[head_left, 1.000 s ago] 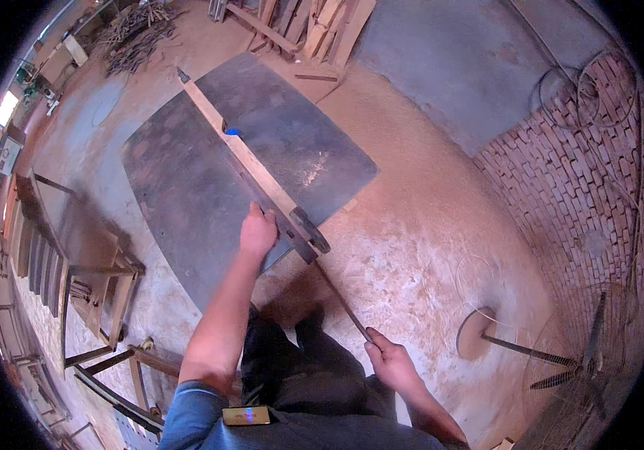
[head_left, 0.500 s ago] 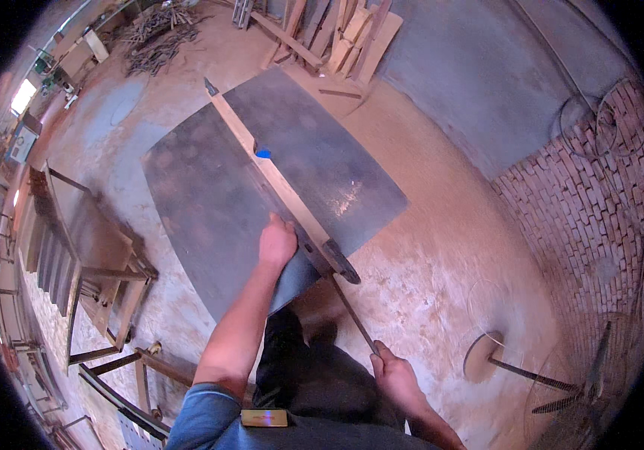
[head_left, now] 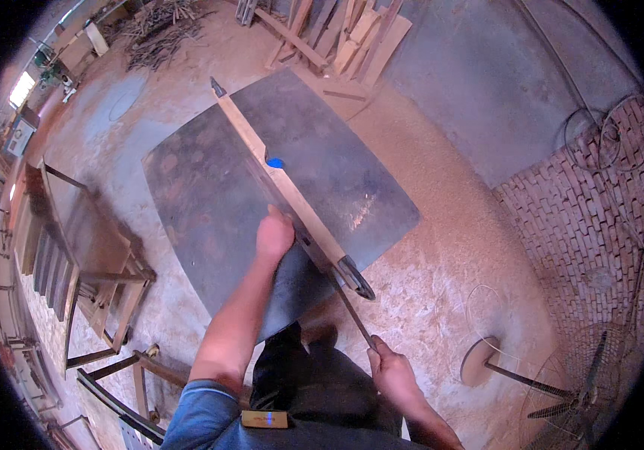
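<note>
A long pale wooden strip (head_left: 281,176) lies diagonally across a dark metal machine table (head_left: 209,202). My left hand (head_left: 274,235) presses on the strip near its near end. A clamp with a round dark end (head_left: 355,277) sits at the table's near edge, and a thin dark rod (head_left: 352,315) runs back from it. My right hand (head_left: 391,370) is closed around the rod's near end. A small blue spot (head_left: 275,163) shows on the table beside the strip.
Sawdust (head_left: 427,225) covers the floor to the right. Stacked planks (head_left: 344,37) lie beyond the table, wooden frames (head_left: 89,247) stand at the left. A brick wall (head_left: 592,217) and a fan on a round stand (head_left: 554,382) are at the right.
The view has shifted, so the table sits lower and nearer the middle. My left hand stays on the strip; my right hand still grips the rod, slightly nearer the clamp.
</note>
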A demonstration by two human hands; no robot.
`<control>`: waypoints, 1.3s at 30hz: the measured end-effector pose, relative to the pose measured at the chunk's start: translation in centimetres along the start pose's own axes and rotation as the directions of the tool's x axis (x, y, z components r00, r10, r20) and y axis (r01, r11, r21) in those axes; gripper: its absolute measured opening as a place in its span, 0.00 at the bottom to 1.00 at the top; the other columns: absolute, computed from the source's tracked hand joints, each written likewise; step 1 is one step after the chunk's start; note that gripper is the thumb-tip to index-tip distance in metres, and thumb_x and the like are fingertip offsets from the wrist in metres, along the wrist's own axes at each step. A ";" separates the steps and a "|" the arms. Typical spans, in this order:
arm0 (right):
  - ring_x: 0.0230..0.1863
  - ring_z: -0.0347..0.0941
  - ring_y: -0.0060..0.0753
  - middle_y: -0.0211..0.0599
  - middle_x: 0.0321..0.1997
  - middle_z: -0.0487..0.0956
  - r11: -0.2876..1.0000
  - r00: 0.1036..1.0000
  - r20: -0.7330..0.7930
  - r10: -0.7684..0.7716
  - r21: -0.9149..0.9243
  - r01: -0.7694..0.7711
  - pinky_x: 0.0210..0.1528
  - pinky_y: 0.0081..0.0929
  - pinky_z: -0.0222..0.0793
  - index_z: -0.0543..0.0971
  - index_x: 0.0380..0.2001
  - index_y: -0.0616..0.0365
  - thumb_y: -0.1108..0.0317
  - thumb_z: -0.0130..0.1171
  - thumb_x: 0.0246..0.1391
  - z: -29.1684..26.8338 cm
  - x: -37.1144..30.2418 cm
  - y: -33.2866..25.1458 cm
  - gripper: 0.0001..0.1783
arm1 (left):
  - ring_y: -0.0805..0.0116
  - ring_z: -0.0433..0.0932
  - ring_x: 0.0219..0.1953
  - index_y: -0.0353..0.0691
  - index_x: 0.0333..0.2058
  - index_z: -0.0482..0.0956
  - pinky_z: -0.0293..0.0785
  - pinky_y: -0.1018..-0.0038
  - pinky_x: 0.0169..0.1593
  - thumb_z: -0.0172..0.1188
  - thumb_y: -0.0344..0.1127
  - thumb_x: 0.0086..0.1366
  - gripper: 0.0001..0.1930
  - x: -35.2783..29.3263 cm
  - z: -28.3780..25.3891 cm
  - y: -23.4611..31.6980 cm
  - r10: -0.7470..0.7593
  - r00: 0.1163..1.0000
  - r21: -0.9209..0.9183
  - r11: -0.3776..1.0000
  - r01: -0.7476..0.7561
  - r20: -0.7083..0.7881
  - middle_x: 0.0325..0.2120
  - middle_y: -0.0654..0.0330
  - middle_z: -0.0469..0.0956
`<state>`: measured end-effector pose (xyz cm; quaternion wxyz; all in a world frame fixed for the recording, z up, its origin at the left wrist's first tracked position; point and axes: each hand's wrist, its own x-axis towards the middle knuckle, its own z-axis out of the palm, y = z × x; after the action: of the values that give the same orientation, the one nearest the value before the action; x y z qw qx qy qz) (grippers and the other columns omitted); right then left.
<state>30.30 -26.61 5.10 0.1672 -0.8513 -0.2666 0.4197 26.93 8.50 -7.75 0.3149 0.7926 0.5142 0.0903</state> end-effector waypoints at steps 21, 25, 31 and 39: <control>0.38 0.77 0.63 0.62 0.33 0.79 0.993 0.988 -0.109 -0.106 -0.058 0.100 0.42 0.53 0.72 0.71 0.56 0.58 0.57 0.47 0.63 1.4 8.3 -8.3 0.23 | 0.35 0.76 0.44 0.26 0.40 0.70 0.71 0.50 0.50 0.50 0.39 0.64 0.17 11.2 -4.5 -3.0 -0.047 0.996 -0.055 0.998 0.043 -0.073 0.36 0.31 0.77; 0.40 0.76 0.63 0.61 0.36 0.79 0.994 0.988 -0.108 -0.106 -0.042 0.102 0.46 0.50 0.72 0.73 0.55 0.60 0.58 0.49 0.63 1.4 9.7 -9.7 0.22 | 0.37 0.78 0.42 0.27 0.40 0.71 0.72 0.52 0.49 0.50 0.39 0.64 0.17 12.5 -6.0 -2.5 -0.067 0.998 -0.065 0.996 0.066 -0.018 0.35 0.33 0.78; 0.42 0.76 0.62 0.59 0.39 0.80 0.981 0.961 -0.200 -0.188 -0.090 0.173 0.49 0.48 0.72 0.74 0.53 0.59 0.57 0.49 0.63 2.7 12.6 -11.8 0.22 | 0.41 0.80 0.39 0.26 0.41 0.72 0.73 0.56 0.50 0.51 0.42 0.66 0.19 17.2 -6.7 -4.4 -0.090 0.994 -0.064 0.994 0.086 -0.064 0.33 0.37 0.80; 0.41 0.76 0.63 0.59 0.38 0.79 0.986 0.965 -0.206 -0.161 -0.073 0.149 0.45 0.52 0.73 0.75 0.52 0.54 0.57 0.49 0.63 2.8 16.4 -17.3 0.19 | 0.45 0.80 0.43 0.28 0.42 0.72 0.74 0.58 0.49 0.49 0.42 0.67 0.19 22.4 -9.6 -5.1 -0.160 0.986 -0.083 0.983 0.163 0.036 0.35 0.39 0.80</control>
<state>30.89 -2.86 1.98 0.2027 -0.8719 -0.3250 0.3050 28.77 33.35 -7.33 0.3625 0.7353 0.5678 0.0749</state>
